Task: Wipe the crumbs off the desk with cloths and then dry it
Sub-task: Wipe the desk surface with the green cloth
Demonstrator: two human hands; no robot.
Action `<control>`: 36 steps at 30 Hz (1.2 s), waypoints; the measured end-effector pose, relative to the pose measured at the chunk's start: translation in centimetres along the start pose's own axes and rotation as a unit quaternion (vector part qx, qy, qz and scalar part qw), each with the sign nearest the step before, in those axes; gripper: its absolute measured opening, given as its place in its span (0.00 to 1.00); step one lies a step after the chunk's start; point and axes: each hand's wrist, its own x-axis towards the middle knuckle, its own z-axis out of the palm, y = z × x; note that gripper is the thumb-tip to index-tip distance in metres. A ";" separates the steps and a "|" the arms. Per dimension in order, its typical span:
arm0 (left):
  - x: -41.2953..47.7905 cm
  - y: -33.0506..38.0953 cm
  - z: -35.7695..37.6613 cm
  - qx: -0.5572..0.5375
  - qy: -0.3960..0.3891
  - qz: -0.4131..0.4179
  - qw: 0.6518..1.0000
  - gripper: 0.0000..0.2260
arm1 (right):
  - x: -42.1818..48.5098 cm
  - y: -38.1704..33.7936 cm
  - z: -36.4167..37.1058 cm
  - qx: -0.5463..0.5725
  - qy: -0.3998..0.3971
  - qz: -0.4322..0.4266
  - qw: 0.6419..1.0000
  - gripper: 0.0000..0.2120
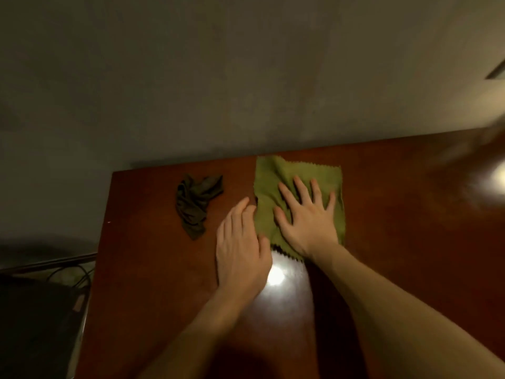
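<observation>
R hand point(306, 217) flat, fingers spread, pressing green cloth point(287, 176) on desk point(410, 242) near far edge. L hand point(240, 250) flat w/ fingers together, touching cloth's left edge. Dark cloth point(195, 203) crumpled to the left.

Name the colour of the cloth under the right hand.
Olive green cloth, clearest in the head view.
</observation>
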 end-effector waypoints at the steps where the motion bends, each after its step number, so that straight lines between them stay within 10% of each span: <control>1: -1.0 0.2 0.6 0.010 -0.013 -0.031 0.999 0.25 | 1.7 0.1 -0.1 0.001 -0.002 0.005 1.000 0.31; 22: -1.0 0.7 1.2 0.044 -0.053 -0.062 0.996 0.28 | 0.1 2.2 -0.2 0.004 0.026 -0.022 0.999 0.29; 31: -1.2 0.9 0.7 0.028 -0.055 -0.061 0.996 0.29 | -22.2 4.4 1.5 -0.049 0.002 -0.066 0.997 0.28; 36: -1.3 0.8 0.8 0.045 -0.053 -0.051 0.996 0.30 | -20.3 5.8 1.3 -0.031 0.020 -0.012 0.999 0.28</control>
